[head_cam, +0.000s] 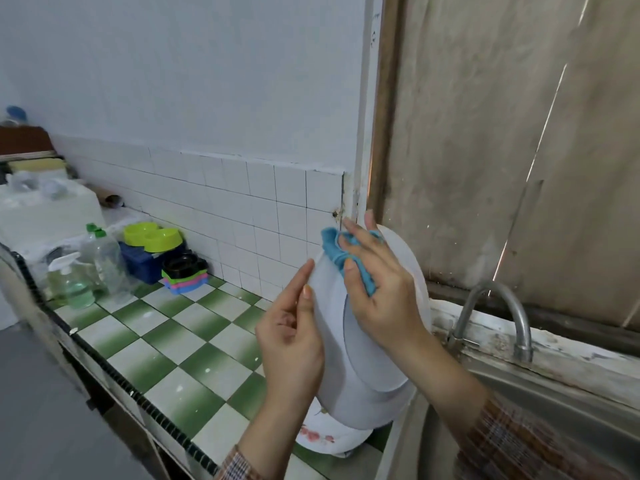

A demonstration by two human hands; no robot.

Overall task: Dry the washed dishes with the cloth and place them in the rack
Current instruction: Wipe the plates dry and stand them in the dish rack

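At centre right of the frame, the left hand (pixel 294 341) is pinching the rim of a round white ceramic plate (pixel 363 393), holding it upright above the green-and-white tiled counter (pixel 180 358). The right hand (pixel 377 289) is pressing a blue cloth (pixel 341 252) on it with flat fingers. Hard wiping against that thin rim grip is risking a slip.

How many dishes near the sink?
2. White plate held on edge beside the sink; floral dish on the counter below it, partly hidden. More may sit behind them.
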